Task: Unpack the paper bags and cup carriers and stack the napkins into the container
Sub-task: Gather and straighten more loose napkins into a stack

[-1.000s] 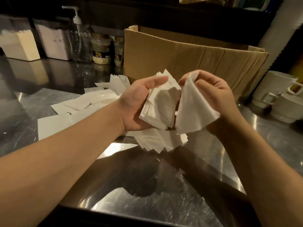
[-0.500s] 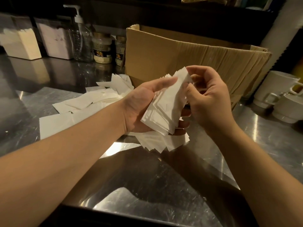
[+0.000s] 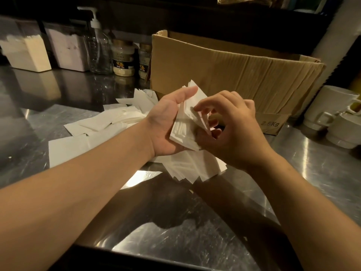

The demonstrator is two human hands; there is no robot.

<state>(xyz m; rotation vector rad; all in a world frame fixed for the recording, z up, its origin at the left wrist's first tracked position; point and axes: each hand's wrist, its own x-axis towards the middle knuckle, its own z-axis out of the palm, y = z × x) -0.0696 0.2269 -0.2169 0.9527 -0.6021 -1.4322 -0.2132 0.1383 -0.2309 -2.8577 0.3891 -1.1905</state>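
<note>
Centre of frame: left hand (image 3: pixel 166 126) holds a stack of white napkins (image 3: pixel 185 130) on edge, thumb laid along the top of the stack, fingers curled beneath it. Right hand (image 3: pixel 232 130) meets the stack from the right, index finger and thumb pinching at the upper sheets, other fingers curled round the stack's far side. Stack is raised off the steel counter (image 3: pixel 195 241).

Directly below both hands, a fanned heap of napkins (image 3: pixel 197 167) lies on the counter. More loose napkins (image 3: pixel 93 132) spread to the left of centre, overlapping, some partly under the left forearm.

Behind the hands, upper right of centre: an open cardboard box (image 3: pixel 234 75); its contents are hidden by the near wall. Printing at its lower right corner reads roughly "2.5Kg", blurred.

Upper left of frame: two upright holders (image 3: pixel 29 53) filled with pale paper; the dim light hides their detail. Right of them a clear pump bottle (image 3: pixel 98 47), then two jars (image 3: pixel 124 59) with dark labels and a yellow mark; label text too small to read.

Right edge: white ceramic cups (image 3: pixel 332 116), stacked or nested, cut off by the frame. Top of frame is dark shelving, contents hard to make out. Both forearms run out of the lower corners.
</note>
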